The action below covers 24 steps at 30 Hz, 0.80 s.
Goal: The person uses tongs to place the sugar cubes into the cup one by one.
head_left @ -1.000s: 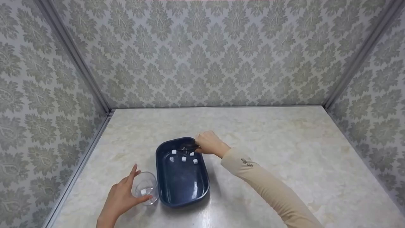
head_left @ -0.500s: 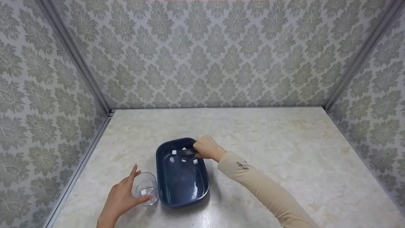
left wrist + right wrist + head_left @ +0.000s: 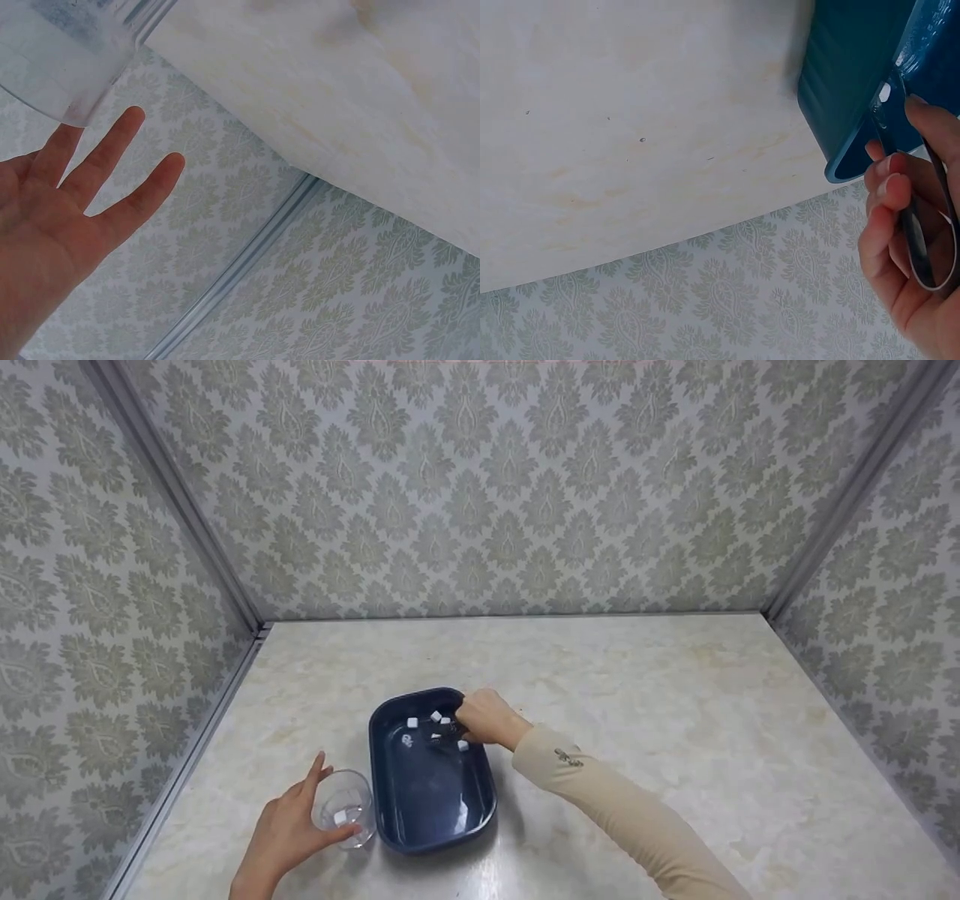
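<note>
In the head view my left hand [image 3: 285, 829] holds a clear cup [image 3: 345, 799] between thumb and fingers, at the tray's left side. One white cube [image 3: 341, 817] lies inside the cup. The left wrist view shows several of that hand's fingers stretched out below the cup. My right hand [image 3: 491, 716] reaches over the far right rim of a dark blue tray [image 3: 431, 806]. It grips metal tongs [image 3: 917, 244], whose tips point down into the tray. Several white cubes [image 3: 412, 723] lie at the tray's far end, some partly hidden by the tongs.
The tray stands on a pale marbled table [image 3: 637, 682]. Patterned wall panels [image 3: 510, 495] with grey corner strips enclose the back and both sides. Tiny dark specks [image 3: 642, 139] dot the tabletop beside the tray.
My right hand has shifted slightly toward me, and the tongs have moved among the cubes. A few cubes there sit differently. The left hand and cup stay put.
</note>
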Motion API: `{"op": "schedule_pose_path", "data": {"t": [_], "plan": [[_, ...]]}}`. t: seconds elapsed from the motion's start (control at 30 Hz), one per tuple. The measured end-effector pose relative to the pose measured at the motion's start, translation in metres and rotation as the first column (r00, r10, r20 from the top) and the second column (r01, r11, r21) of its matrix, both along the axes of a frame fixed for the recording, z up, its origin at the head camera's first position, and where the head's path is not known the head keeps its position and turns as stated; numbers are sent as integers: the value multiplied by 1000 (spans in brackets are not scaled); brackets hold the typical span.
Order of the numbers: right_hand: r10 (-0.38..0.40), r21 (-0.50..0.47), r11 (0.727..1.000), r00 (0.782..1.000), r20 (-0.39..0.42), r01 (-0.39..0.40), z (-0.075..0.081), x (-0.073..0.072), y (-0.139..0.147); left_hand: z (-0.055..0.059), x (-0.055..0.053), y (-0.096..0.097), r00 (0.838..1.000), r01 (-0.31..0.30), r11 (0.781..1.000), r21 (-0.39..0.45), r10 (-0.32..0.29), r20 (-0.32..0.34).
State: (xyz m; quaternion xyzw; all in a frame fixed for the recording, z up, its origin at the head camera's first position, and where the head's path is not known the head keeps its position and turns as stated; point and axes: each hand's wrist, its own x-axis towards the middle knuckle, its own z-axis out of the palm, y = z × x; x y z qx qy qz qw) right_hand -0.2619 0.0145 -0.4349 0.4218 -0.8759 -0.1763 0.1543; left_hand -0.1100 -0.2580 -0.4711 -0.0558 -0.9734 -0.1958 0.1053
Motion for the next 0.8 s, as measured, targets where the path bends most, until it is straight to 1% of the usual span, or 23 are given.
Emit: {"op": "schedule_pose_path", "data": {"t": [0.1, 0.3, 0.43, 0.57, 0.73, 0.8], "plan": [[6, 3, 1000, 1000, -2, -6, -1, 0, 0, 1, 1, 0, 1000, -3, 1000, -5, 3, 8], [24, -28, 999, 1000, -9, -24, -3, 1, 2, 1, 1, 1, 1000, -5, 1000, -4, 5, 28], [29, -38, 999, 1000, 0, -29, -3, 2, 2, 0, 1, 1, 1000, -3, 1000, -3, 3, 26], [18, -44, 999, 1000, 24, -17, -2, 2, 2, 0, 2, 0, 1000, 5, 1000, 9, -5, 12], [9, -40, 999, 1000, 29, -8, -1, 3, 2, 1, 2, 1, 1000, 4, 1000, 17, -4, 23], [6, -46, 999, 999, 43, -4, -1, 3, 3, 1, 2, 1, 1000, 1, 1000, 14, -1, 28]]}}
